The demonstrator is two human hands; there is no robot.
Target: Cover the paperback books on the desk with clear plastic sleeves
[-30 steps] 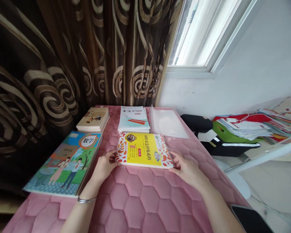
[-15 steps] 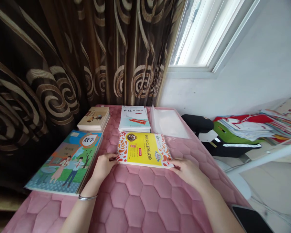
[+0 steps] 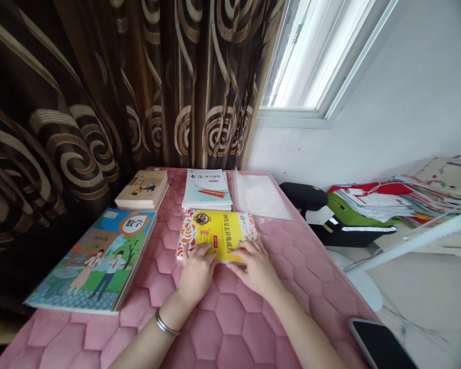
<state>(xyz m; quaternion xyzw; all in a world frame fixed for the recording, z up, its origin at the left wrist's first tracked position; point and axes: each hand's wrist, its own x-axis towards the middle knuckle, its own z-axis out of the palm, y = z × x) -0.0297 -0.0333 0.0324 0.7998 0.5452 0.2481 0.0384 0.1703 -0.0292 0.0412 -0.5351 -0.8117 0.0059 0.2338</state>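
A yellow book (image 3: pixel 215 230) with red-and-white patterned ends lies flat on the pink quilted cover. At its near edge, my left hand (image 3: pixel 197 269) has fingers over the cover, left of the middle, and its thumb by the edge. My right hand (image 3: pixel 255 269) grips the same edge to the right, fingers on top, thumb at the front. Just behind the yellow book is a stack of white calligraphy books (image 3: pixel 205 187). To the left sits a stack with a blue-green maths textbook (image 3: pixel 96 261) on top, and behind that a pile of small tan books (image 3: pixel 142 189).
Clear plastic sleeves (image 3: pixel 259 195) lie at the back right of the pink cover (image 3: pixel 230 328). A dark phone-like device (image 3: pixel 382 343) rests at the right edge. Beyond it are a white lamp-like stand (image 3: pixel 359 287), a green-and-black box (image 3: pixel 353 225) with papers, and a curtain (image 3: pixel 169 87) behind.
Both hands have moved inward from the yellow book's two short ends to the middle of its near edge. The view has shifted slightly; the other books stay in place.
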